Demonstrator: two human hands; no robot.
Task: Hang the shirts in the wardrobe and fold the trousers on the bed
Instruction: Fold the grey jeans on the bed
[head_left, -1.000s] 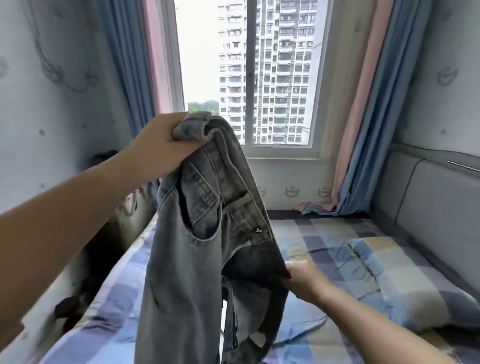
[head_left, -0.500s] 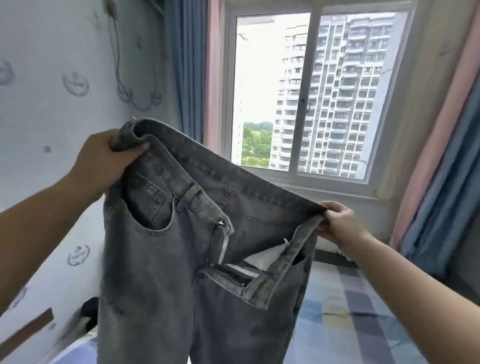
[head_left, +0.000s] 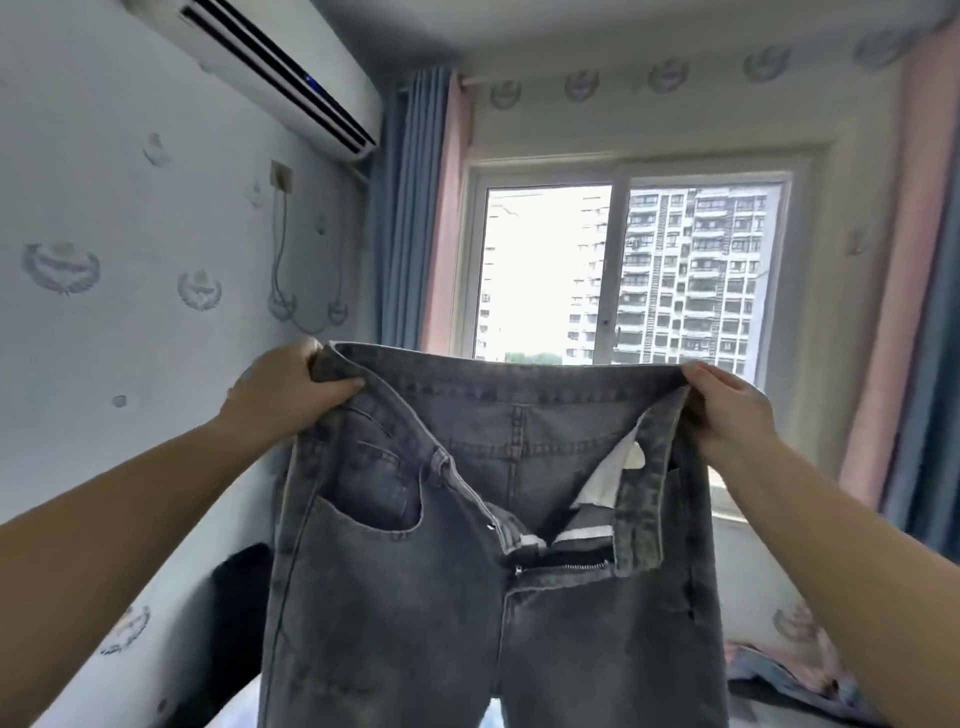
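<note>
- Two hands hold a pair of grey jeans (head_left: 467, 597) up at chest height in a small bedroom; a window (head_left: 628, 275) with a white sliding frame sits straight beyond the hands, and tall apartment blocks show through it
- Beyond the left hand (head_left: 283, 397), a pale wall carries faint crest-pattern wallpaper; a white air conditioner (head_left: 270, 67) is mounted high above that hand, near the ceiling; a cable loops down the wall from a socket plate
- Blue and pink curtains (head_left: 415, 218) hang at each side of the window; one set stands beyond and above the left hand, the other runs down past the right hand (head_left: 727, 410)
- Below the right forearm, a strip of patterned bedding (head_left: 779, 670) shows at the bottom edge; a dark item lies low by the wall, under the left forearm, too dim to identify
- The left hand grips one end of the waistband, fingers curled over the denim, thumb pressed on the front; the right hand pinches the other end, fingers folded round the edge
- The waistband stretches nearly level between the hands; the jeans' long axis runs vertically, waist up, legs hanging down out of view; the front faces the camera, the fly is undone, and the flap by the right hand is folded outward, showing white pocket lining
</note>
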